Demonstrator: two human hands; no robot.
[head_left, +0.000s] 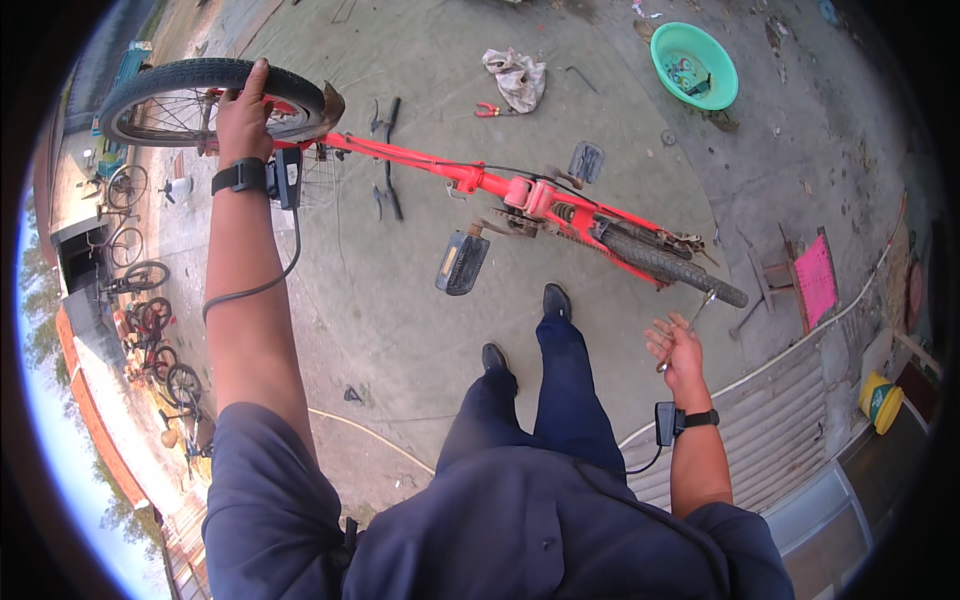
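Observation:
A red bicycle frame [400,154] stretches across the ground in front of me, its front wheel [118,112] raised at the far left. My left hand [244,118] is closed around the tyre and rim of that wheel, beside the rusty mudguard [331,108]. At the right, the rear wheel [660,257] lies low in the frame. My right hand [680,352] holds a slim metal wrench [703,306] across the palm, fingers partly curled; one end points up at the rear tyre. Whether the wrench touches the tyre I cannot tell. Two pedals [462,262] stick out mid-frame.
A detached handlebar [390,160] lies beyond the frame. Farther off are red-handled pliers [488,110], a rag [517,78] and a green basin [694,66] with things in it. A pink-seated chair [815,280] stands right; several bicycles [150,315] line the left.

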